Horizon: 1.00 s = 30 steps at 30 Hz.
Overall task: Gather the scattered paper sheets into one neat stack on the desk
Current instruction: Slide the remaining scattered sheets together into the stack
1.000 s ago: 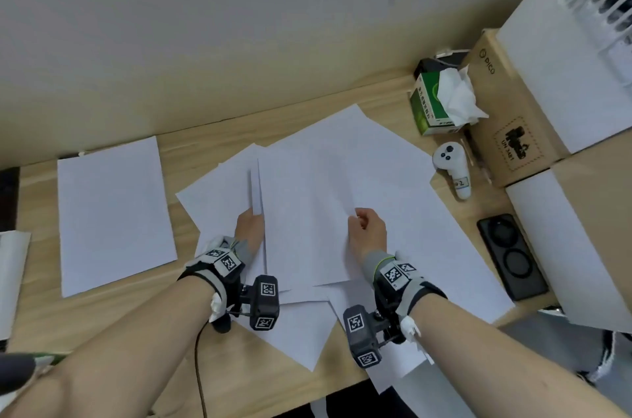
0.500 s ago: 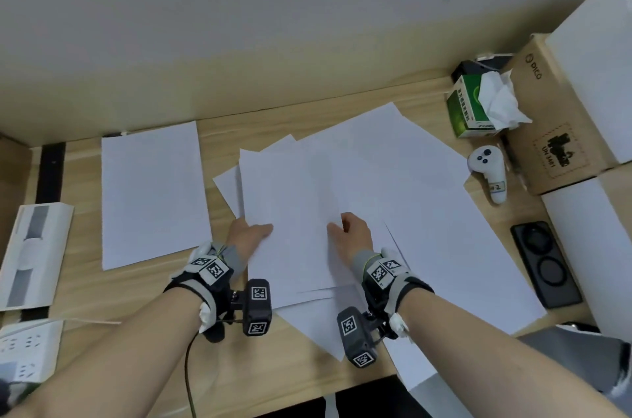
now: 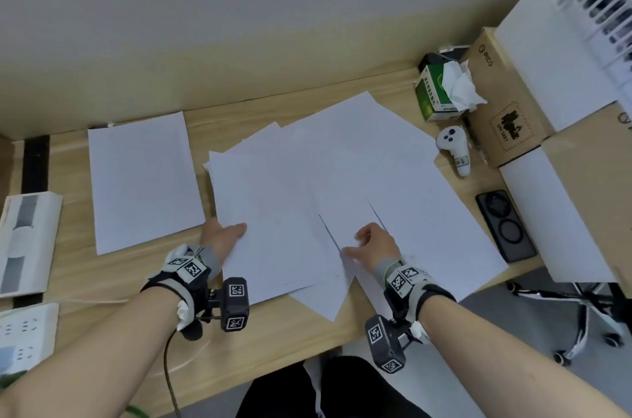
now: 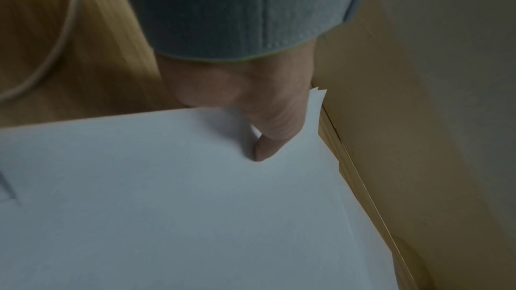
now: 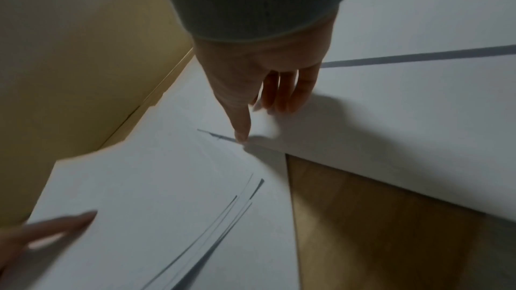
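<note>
Several white paper sheets (image 3: 273,212) overlap in a loose fan at the middle of the wooden desk (image 3: 102,281). One sheet (image 3: 143,178) lies apart to the left. My left hand (image 3: 222,236) is at the fan's left edge. Its thumb (image 4: 262,140) presses on the top sheet (image 4: 167,206), and its fingers are hidden under the paper. My right hand (image 3: 369,243) rests on a sheet (image 5: 390,118) whose near edge is raised off the desk. Its fingers (image 5: 285,96) lie fairly straight on top, with the thumb (image 5: 241,131) at the sheet's edge.
At the back right stand a green tissue box (image 3: 434,92), a white controller (image 3: 455,151), a black case (image 3: 506,226) and cardboard boxes (image 3: 502,109). A white device (image 3: 24,239) and a power strip (image 3: 24,332) sit at the left. The wall runs close behind.
The top sheets have slid left and lie squarer to the desk. My left thumb now lies on top of their left edge. My right thumb has stretched out along a sheet edge.
</note>
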Each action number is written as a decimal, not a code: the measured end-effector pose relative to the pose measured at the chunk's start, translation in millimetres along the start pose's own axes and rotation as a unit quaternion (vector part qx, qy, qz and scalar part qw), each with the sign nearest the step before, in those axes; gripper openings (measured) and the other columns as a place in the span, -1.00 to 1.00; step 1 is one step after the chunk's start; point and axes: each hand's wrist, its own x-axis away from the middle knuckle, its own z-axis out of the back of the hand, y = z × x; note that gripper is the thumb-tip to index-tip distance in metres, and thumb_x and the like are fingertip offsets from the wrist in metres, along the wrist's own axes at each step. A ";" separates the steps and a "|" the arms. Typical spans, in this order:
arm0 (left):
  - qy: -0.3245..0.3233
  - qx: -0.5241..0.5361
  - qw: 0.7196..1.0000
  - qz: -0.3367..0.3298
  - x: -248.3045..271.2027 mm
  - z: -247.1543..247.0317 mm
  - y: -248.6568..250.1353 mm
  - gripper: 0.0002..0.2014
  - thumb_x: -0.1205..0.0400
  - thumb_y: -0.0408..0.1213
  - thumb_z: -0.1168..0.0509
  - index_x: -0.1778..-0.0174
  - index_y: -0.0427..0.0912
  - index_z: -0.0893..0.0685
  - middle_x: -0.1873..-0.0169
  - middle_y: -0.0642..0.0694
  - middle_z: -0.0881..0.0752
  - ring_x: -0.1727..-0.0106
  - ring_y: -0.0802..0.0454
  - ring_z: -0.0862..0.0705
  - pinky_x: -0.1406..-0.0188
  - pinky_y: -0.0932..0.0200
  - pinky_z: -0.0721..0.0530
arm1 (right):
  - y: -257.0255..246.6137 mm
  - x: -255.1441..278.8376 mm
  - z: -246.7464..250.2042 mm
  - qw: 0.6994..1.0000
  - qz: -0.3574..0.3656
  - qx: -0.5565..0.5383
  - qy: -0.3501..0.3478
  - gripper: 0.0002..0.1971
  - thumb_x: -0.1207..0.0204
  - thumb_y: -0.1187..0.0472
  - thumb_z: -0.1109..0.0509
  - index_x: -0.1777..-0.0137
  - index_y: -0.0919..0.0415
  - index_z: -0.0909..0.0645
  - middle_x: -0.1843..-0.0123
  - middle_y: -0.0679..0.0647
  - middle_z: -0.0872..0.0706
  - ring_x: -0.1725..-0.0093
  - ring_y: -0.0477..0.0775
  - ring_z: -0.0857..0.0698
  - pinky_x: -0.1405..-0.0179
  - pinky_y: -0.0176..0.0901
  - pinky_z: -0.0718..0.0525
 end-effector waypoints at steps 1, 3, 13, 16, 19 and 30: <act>-0.008 0.011 1.000 -0.008 6.8 -0.9 -5.0 -0.59 -0.57 -0.36 -0.41 -0.32 -0.36 -0.54 -0.14 -0.24 -0.69 -0.09 -0.17 -0.69 -0.10 0.05 -0.63 | 2.6 4.8 -2.4 1.000 0.005 0.023 -0.006 -0.53 -0.08 -0.02 -0.58 0.01 -0.06 -0.51 0.05 -0.06 -0.67 0.11 0.01 -0.70 0.15 -0.05 -0.69; -0.018 0.020 0.999 -0.031 20.4 -2.8 -12.9 -0.67 -0.57 -0.41 -0.40 -0.26 -0.27 -0.59 -0.10 -0.21 -0.70 -0.05 -0.13 -0.69 -0.10 0.06 -0.62 | 8.1 10.7 -9.5 0.996 0.032 0.083 -0.005 -0.46 -0.11 -0.04 -0.58 -0.08 -0.01 -0.46 -0.04 -0.04 -0.58 0.02 0.06 -0.66 0.09 -0.03 -0.68; 0.025 0.021 0.997 -0.067 55.3 -1.1 -70.5 -0.50 -0.50 -0.43 -0.43 -0.38 -0.22 -0.54 -0.17 -0.15 -0.70 -0.13 -0.10 -0.68 -0.07 0.07 -0.61 | 21.3 15.0 -2.5 0.961 0.165 0.221 0.002 -0.64 -0.42 -0.14 -0.36 -0.08 0.06 -0.47 -0.06 -0.02 -0.59 0.01 0.09 -0.62 0.03 0.02 -0.64; 0.035 0.020 0.997 -0.071 56.0 2.2 -80.4 -0.45 -0.48 -0.43 -0.45 -0.40 -0.22 -0.51 -0.21 -0.16 -0.70 -0.14 -0.10 -0.68 -0.07 0.08 -0.60 | 12.5 15.8 -10.7 0.951 0.159 0.264 0.003 -0.66 -0.46 0.00 -0.36 -0.14 0.16 -0.49 -0.09 0.05 -0.61 -0.03 0.18 -0.65 -0.02 0.05 -0.67; 0.030 0.026 0.997 -0.069 59.0 1.2 -81.5 -0.43 -0.49 -0.45 -0.44 -0.43 -0.22 -0.47 -0.22 -0.16 -0.69 -0.16 -0.10 -0.67 -0.06 0.10 -0.58 | 8.9 12.6 -18.0 0.944 0.160 0.288 0.007 -0.79 -0.47 0.06 -0.30 -0.05 0.12 -0.51 -0.02 0.06 -0.70 0.13 0.15 -0.62 0.18 -0.07 -0.59; 0.007 0.027 0.987 -0.156 53.1 1.3 -63.5 -0.22 -0.43 -0.45 -0.44 -0.57 -0.07 -0.29 -0.31 -0.09 -0.62 -0.29 -0.06 -0.63 -0.18 0.08 -0.63 | -71.4 41.6 -47.3 0.989 0.148 0.008 -0.015 -0.88 -0.39 0.19 -0.37 0.10 0.03 -0.69 0.11 -0.03 -0.79 0.06 0.09 -0.74 -0.06 -0.10 -0.69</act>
